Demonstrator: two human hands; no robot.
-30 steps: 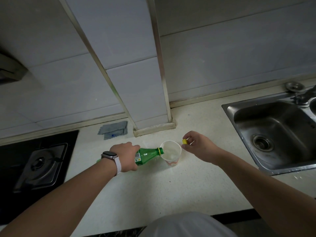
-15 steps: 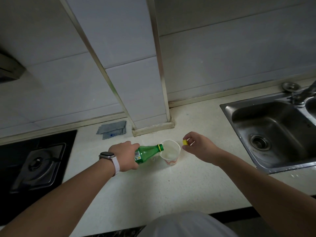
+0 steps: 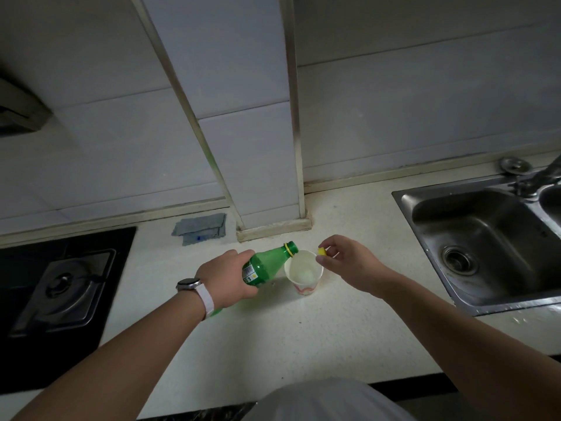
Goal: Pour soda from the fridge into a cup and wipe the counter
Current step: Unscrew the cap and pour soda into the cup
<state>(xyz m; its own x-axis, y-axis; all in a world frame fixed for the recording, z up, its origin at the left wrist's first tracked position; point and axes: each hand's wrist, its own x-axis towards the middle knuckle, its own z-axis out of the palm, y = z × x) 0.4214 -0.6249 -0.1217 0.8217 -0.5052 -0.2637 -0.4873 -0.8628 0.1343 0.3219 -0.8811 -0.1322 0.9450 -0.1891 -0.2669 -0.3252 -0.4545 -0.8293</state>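
Observation:
My left hand (image 3: pixel 226 276) grips a green soda bottle (image 3: pixel 267 264) around its body. The bottle is tilted, its open mouth with a yellow ring raised just above the far left rim of a white paper cup (image 3: pixel 304 275). Pale liquid sits inside the cup, which stands on the light counter (image 3: pixel 303 335). My right hand (image 3: pixel 346 262) hovers just right of the cup and pinches the small yellow bottle cap (image 3: pixel 321 251) between its fingertips. A folded grey cloth (image 3: pixel 200 228) lies at the back by the wall.
A black gas hob (image 3: pixel 60 287) fills the left of the counter. A steel sink (image 3: pixel 491 241) with a tap (image 3: pixel 543 177) sits at the right. A tiled pillar (image 3: pixel 267 183) juts out behind the cup. Water drops lie near the sink's front edge.
The bottle's neck has lifted from lying over the cup's rim to pointing up above it. My right hand with the cap has stayed beside the cup.

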